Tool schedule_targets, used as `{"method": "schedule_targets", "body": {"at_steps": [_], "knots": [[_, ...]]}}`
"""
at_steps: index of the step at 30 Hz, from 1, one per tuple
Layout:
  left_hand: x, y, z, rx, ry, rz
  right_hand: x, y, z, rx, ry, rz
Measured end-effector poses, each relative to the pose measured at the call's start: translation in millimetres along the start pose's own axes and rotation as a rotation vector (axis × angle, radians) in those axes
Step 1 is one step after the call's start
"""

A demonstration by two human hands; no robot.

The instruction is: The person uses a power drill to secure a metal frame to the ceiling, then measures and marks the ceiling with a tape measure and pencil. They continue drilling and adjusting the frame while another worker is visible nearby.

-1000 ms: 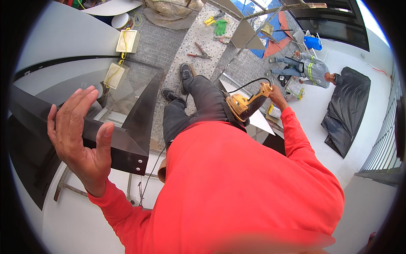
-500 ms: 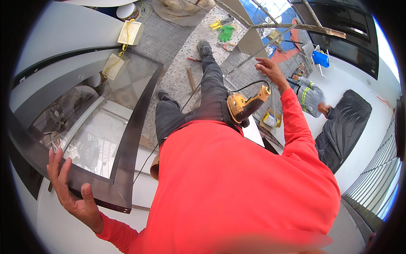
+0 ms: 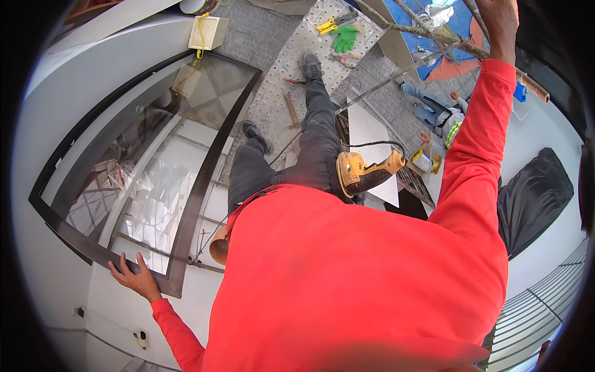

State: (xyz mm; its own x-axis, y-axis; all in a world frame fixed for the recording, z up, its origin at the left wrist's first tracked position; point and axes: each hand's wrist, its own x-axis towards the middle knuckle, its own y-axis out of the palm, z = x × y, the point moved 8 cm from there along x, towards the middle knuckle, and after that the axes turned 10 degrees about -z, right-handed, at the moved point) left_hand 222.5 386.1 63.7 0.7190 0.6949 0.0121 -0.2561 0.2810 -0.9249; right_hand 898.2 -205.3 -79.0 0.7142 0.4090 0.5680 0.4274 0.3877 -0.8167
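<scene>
Laid the left hand (image 3: 137, 280), fingers spread, on the near end of the dark-framed window (image 3: 162, 170) — at left, long axis slanting away rightward; held the right hand (image 3: 499, 26) high, cropped — couldn't tell its fingers' state.

Bright daylight, reflections on glass (image 3: 155, 214), fisheye-bent edges

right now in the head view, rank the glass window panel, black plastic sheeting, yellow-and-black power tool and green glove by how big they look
Largest to smallest, as they look:
1. glass window panel
2. black plastic sheeting
3. yellow-and-black power tool
4. green glove
</scene>
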Motion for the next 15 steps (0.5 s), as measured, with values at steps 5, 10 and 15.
{"method": "schedule_targets", "body": {"at_steps": [5,10,15], "knots": [[-4,8,5,0.124,0.000,0.081,-20,49,-32,-0.063,0.098,0.176],[-3,7,1,0.126,0.035,0.082,-106,84,17,0.476,0.194,0.479],[-5,6,1,0.133,0.045,0.065,-315,84,90,0.583,0.315,1.728]]}}
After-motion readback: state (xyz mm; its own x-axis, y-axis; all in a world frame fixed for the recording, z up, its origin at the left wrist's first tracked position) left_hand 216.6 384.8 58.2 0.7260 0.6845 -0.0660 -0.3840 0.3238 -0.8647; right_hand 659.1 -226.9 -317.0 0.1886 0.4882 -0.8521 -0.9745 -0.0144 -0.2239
